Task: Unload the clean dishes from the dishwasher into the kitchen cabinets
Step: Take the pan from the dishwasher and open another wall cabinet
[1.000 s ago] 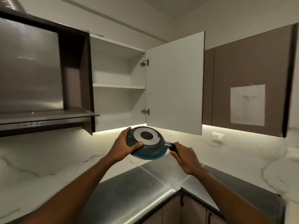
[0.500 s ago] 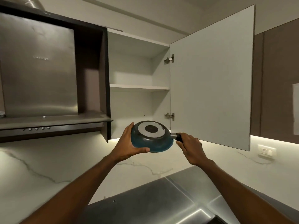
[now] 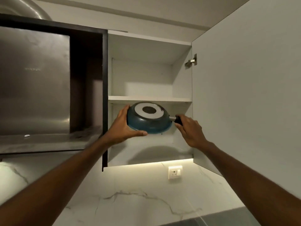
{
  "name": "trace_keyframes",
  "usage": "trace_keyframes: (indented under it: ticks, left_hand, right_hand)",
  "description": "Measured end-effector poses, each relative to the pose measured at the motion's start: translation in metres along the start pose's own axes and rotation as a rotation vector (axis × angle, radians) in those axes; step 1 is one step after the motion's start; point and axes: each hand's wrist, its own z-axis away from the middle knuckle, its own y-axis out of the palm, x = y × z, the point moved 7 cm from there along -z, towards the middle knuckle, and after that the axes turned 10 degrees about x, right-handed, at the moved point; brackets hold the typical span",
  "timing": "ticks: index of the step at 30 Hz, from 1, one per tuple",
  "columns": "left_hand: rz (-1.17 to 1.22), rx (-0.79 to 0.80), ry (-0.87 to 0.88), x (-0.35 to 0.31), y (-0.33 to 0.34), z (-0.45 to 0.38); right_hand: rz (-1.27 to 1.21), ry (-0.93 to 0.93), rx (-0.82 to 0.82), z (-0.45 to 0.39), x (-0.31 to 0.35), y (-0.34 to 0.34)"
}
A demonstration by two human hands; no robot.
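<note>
A small blue frying pan (image 3: 150, 124) with a white and dark ring on its underside is held up, bottom facing me, inside the lower compartment of the open white wall cabinet (image 3: 149, 99). My left hand (image 3: 125, 128) grips the pan's left rim, thumb under the edge. My right hand (image 3: 189, 129) grips the black handle (image 3: 178, 120) on the pan's right. The pan hovers above the cabinet floor, just below the middle shelf.
The cabinet door (image 3: 247, 88) stands open on the right, close to my right arm. A steel range hood (image 3: 34, 82) in a dark frame fills the left. A wall socket (image 3: 175, 172) sits on the marble backsplash below the lit cabinet underside.
Both hands have raised the pan from below the cabinet up into its lower compartment. My view has tilted upward and closer to the cabinet.
</note>
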Motion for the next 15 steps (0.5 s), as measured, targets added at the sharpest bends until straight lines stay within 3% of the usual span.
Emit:
trace_keyframes:
  ticks: [6,15]
  left_hand:
    - [-0.109,-0.14,-0.058,0.009,-0.056,-0.066]
    - [-0.113,-0.06,-0.145,0.026,-0.098,-0.166]
  right_hand:
    - [0.028,-0.155,-0.005,-0.121,-0.013,-0.013]
    - [0.002,-0.164,0.045,-0.234,-0.026,-0.005]
